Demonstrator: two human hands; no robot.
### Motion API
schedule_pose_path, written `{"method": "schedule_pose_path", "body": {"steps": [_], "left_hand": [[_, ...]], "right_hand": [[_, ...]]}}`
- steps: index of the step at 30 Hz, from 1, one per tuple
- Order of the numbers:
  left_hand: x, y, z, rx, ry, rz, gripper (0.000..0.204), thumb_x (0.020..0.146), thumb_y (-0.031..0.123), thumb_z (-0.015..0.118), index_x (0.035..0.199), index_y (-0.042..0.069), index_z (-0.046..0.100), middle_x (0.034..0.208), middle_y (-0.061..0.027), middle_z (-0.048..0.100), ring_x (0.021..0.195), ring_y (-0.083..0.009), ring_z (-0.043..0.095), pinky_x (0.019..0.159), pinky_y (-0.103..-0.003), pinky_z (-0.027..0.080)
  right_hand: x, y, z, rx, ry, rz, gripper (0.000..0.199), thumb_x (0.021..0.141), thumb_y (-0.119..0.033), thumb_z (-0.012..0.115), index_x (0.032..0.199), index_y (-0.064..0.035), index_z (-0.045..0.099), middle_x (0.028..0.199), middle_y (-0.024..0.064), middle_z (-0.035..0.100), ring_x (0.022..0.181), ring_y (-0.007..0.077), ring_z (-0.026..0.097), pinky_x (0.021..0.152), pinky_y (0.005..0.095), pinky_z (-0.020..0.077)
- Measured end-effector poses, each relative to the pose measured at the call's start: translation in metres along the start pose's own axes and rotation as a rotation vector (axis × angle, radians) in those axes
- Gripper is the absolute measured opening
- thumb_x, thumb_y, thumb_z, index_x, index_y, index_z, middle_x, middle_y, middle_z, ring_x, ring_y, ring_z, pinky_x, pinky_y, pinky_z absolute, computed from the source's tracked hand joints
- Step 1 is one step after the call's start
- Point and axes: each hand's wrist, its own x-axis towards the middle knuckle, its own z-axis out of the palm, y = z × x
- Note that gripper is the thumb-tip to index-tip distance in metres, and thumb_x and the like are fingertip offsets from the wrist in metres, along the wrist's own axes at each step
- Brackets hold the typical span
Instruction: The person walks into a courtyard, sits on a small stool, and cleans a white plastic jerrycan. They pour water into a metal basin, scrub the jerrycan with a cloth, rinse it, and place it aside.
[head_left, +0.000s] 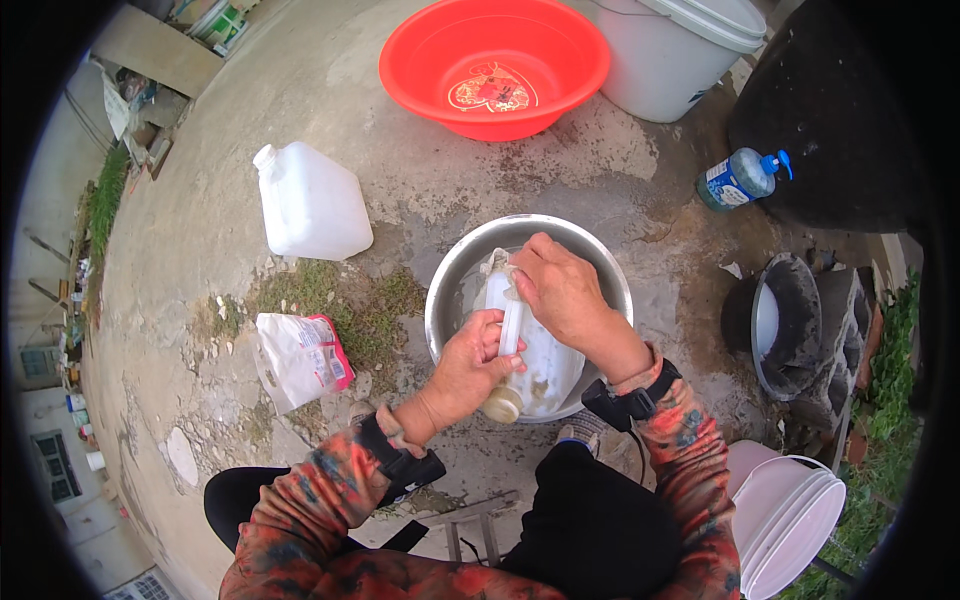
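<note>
A white plastic jug lies on its side in a steel basin on the concrete ground, its capped mouth pointing toward the person and sticking out over the basin's near rim; left hand is wrapped around the jug near its handle and neck, fingers curled closed on it; right hand is pressed on the upper far end of the jug, fingers bent down onto what looks like a peeling label or rag, can't tell which; both hands touching the jug, left nearer the person, right farther out over the basin's middle.

Around: a second white jug stands left of the basin; a white and pink bag lies near the left forearm; a red basin is farther out; a white bucket stands beside it; a blue-capped bottle lies to the right; stacked white pails stand by the right elbow.
</note>
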Motion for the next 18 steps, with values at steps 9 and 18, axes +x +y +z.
{"method": "schedule_pose_path", "body": {"steps": [9, 18], "left_hand": [[-0.013, -0.008, 0.012, 0.122, 0.015, 0.004, 0.049, 0.087, -0.008, 0.062, 0.128, -0.004, 0.035, 0.113, -0.0125, 0.062, 0.108, -0.0155, 0.061, 0.092, -0.03, 0.051], [-0.021, -0.01, 0.019, 0.134, 0.044, -0.022, 0.052, 0.086, -0.008, 0.063, 0.13, -0.004, 0.035, 0.112, -0.0126, 0.063, 0.105, -0.0159, 0.063, 0.093, -0.031, 0.051]], "right_hand": [[-0.005, 0.008, -0.005, -0.15, -0.018, 0.067, 0.01, 0.077, -0.014, 0.069, 0.083, -0.008, 0.065, 0.087, 0.0052, 0.057, 0.083, 0.0261, 0.06, 0.066, 0.0375, 0.0541], [-0.025, 0.007, -0.01, 0.117, 0.139, -0.007, 0.009, 0.083, -0.011, 0.067, 0.092, -0.0075, 0.067, 0.086, 0.0077, 0.06, 0.082, 0.0269, 0.063, 0.067, 0.0392, 0.0506]]}}
